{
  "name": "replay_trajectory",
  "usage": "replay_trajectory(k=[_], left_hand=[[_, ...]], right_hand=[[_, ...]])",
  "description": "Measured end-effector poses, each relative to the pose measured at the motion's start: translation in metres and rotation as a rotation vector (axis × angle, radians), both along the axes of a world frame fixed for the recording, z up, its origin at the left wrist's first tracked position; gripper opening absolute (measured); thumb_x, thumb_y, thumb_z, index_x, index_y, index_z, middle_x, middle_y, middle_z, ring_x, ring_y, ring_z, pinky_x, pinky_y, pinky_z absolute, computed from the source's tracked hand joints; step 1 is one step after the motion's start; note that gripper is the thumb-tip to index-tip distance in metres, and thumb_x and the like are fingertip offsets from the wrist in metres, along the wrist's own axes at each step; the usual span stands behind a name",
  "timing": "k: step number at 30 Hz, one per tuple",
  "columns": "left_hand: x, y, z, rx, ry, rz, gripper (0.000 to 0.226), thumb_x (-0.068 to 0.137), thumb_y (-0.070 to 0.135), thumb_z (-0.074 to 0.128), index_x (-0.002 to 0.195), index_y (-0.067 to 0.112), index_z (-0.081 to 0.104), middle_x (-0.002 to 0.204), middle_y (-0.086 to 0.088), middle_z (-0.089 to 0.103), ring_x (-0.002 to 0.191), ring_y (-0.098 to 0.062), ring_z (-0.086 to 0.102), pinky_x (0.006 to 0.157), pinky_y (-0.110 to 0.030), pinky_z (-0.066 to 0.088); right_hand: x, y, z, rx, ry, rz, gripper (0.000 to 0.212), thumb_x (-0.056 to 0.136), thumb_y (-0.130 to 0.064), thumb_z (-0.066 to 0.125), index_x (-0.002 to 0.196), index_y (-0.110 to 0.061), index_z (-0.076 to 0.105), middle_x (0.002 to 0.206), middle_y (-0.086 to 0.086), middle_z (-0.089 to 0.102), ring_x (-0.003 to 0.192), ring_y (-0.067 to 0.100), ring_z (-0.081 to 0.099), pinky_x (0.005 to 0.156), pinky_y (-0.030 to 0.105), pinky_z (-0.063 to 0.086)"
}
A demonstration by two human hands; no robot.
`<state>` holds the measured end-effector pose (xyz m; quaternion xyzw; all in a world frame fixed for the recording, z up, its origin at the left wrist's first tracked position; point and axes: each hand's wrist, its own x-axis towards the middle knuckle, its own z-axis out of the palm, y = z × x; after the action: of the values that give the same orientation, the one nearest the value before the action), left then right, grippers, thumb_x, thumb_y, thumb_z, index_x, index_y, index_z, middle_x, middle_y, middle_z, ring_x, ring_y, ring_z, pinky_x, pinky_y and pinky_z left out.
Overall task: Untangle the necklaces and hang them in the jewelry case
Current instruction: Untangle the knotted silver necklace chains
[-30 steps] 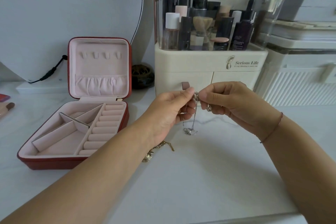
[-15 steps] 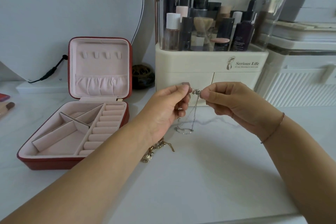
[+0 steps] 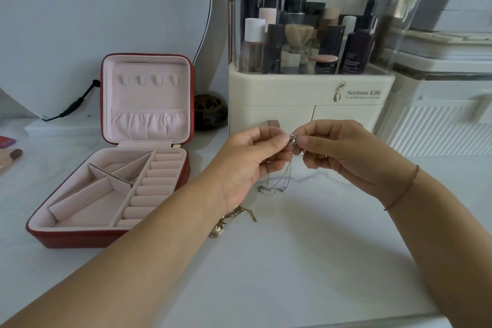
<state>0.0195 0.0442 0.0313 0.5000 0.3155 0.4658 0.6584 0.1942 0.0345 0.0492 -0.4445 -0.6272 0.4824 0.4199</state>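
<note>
Strands of the silver necklace [image 3: 286, 178] have fanned into a wider loop since 0.5 s ago. Your left hand [image 3: 247, 165] and right hand [image 3: 343, 152] both pinch its knot [image 3: 292, 140] above the table [image 3: 306, 261]. Untangling is in hand; the gold necklace [image 3: 234, 217] waits by your left wrist. Next, tease the strands apart gently, then reach for the 4 lid hooks [image 3: 149, 80] of the open jewelry case [image 3: 106, 237].

One wide camera worn on the head (the only view) looks forward and down over the white table [image 3: 292, 274] from close, jewelry case [image 3: 80, 241] at left.
</note>
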Motion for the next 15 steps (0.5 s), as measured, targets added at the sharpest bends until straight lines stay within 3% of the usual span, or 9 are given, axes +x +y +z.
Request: replay_trajectory(k=[3, 7, 12, 15], left_hand=[[-0.0010, 0.0000, 0.0019, -0.064, -0.064, 0.001, 0.004, 0.086, 0.005, 0.061, 0.086, 0.009, 0.061, 0.066, -0.003, 0.069, 0.057, -0.009, 0.062, 0.056, -0.016, 0.052], [-0.0016, 0.0004, 0.0019, -0.091, -0.087, -0.011, 0.004, 0.085, 0.005, 0.062, 0.085, 0.009, 0.062, 0.065, -0.003, 0.067, 0.056, -0.008, 0.062, 0.054, -0.016, 0.052], [-0.0011, 0.0000, 0.0015, -0.071, -0.050, -0.022, 0.005, 0.086, 0.004, 0.060, 0.087, 0.007, 0.063, 0.066, -0.002, 0.067, 0.057, -0.008, 0.062, 0.054, -0.016, 0.051], [-0.0002, 0.0000, 0.0019, -0.071, -0.010, 0.009, 0.004, 0.086, 0.006, 0.061, 0.085, 0.009, 0.063, 0.062, 0.001, 0.064, 0.050, -0.005, 0.050, 0.045, -0.013, 0.040]], right_hand=[[-0.0016, -0.0010, -0.0001, -0.006, 0.023, 0.030, 0.016, 0.085, -0.006, 0.061, 0.101, -0.004, 0.063, 0.077, 0.006, 0.064, 0.061, 0.012, 0.055, 0.060, 0.022, 0.047], [-0.0063, -0.0029, -0.0008, 0.037, -0.027, 0.083, 0.039, 0.074, -0.019, 0.069, 0.107, -0.003, 0.058, 0.086, 0.016, 0.062, 0.065, 0.016, 0.051, 0.057, 0.024, 0.045], [-0.0101, -0.0015, -0.0012, 0.130, -0.028, 0.026, 0.026, 0.076, -0.024, 0.067, 0.089, -0.002, 0.061, 0.069, 0.012, 0.060, 0.054, 0.015, 0.048, 0.049, 0.021, 0.041], [-0.0102, -0.0014, 0.0002, 0.139, 0.021, -0.048, 0.023, 0.078, -0.024, 0.063, 0.082, -0.002, 0.060, 0.061, 0.008, 0.059, 0.048, 0.013, 0.047, 0.047, 0.019, 0.039]])
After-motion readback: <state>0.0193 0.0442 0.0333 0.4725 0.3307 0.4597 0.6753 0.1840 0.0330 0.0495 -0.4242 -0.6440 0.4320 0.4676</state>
